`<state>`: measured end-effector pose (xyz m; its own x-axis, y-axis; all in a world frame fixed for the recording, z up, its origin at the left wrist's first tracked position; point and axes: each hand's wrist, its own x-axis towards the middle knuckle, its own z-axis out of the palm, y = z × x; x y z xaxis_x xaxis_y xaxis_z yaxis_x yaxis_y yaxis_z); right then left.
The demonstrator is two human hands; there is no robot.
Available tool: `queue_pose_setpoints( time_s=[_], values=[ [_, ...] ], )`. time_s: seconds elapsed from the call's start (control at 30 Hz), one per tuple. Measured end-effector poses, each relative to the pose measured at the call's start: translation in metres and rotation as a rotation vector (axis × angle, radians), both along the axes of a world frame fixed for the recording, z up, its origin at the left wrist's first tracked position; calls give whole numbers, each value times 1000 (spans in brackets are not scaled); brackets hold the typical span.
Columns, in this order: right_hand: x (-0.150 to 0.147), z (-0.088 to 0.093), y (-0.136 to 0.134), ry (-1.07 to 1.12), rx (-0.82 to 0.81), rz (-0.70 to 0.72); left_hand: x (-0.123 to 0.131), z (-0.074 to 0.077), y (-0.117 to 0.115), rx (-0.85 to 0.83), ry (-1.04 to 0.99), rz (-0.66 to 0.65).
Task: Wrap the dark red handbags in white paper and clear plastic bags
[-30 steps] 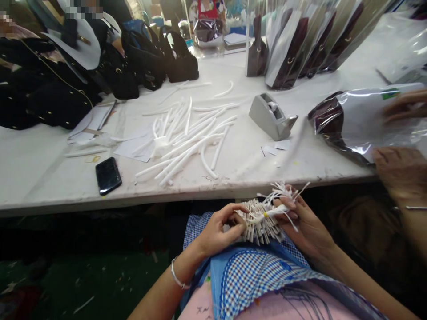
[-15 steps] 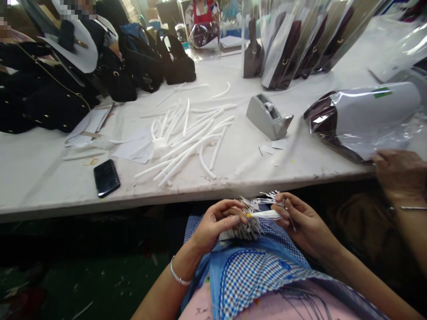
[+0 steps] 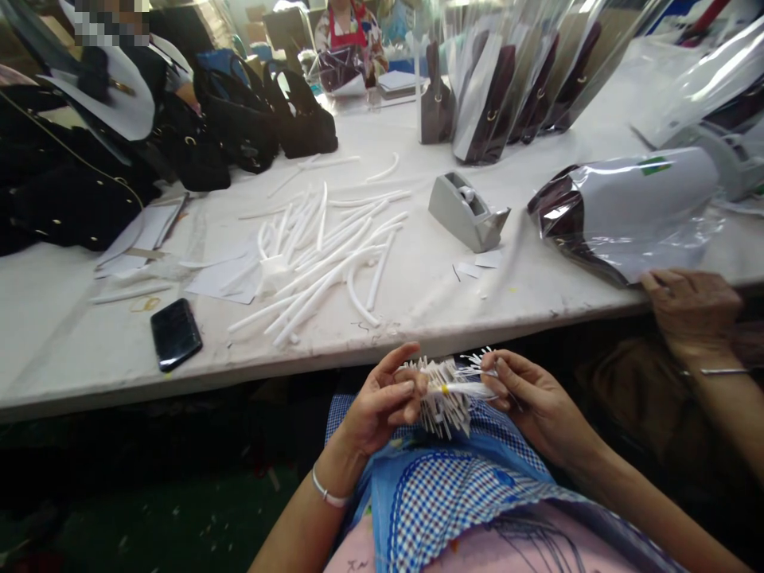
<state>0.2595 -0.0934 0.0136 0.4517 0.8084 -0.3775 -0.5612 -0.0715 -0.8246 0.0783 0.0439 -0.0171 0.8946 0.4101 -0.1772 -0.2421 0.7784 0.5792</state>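
Observation:
Over my lap, my right hand (image 3: 516, 390) pinches one end of a bundle of thin white strings (image 3: 469, 389) bound with a yellow band. White tips fan out above its fingers. My left hand (image 3: 385, 402) has its curled fingers around the bundle's other end, with the index finger lifted. Behind and below the bundle, many small pale tags (image 3: 445, 418) bristle in a cluster; what they hang from is partly hidden. A blue checked apron (image 3: 442, 493) lies under both hands.
On the white table (image 3: 334, 334) lie loose white tubes (image 3: 325, 263), a phone (image 3: 175, 334) and a grey tape dispenser (image 3: 469, 213). Black handbags (image 3: 302, 111) stand at the back left, wrapped bags (image 3: 493, 103) at the back right. A co-worker's hand (image 3: 692, 306) rests by a plastic-wrapped bag (image 3: 633, 215).
My left index finger has lifted and the left fingers have shifted slightly off the tag cluster, which shows more. The view has moved a little, sliding the table leftward.

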Motion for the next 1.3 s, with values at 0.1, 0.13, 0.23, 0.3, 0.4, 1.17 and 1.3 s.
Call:
queue_pose_setpoints(
  time_s=[0.1,0.13,0.23,0.3,0.4,1.17,1.3],
  values=[
    [-3,5,0,-13,29,41,4,1,-4,-13,-6,12],
    [-4,6,-2,-23,39,70,7,1,-5,10,0,30],
    [-8,9,-7,-109,54,161,14,3,-5,94,40,135],
    [-9,10,-9,-185,34,202,20,6,-4,113,60,224],
    [-9,10,-8,-267,-48,212,26,10,-2,85,54,282],
    [6,-10,0,-964,-165,296,24,14,-7,-7,32,96],
    [9,-18,-4,-1043,-96,310,23,10,-7,-8,79,70]
  ],
)
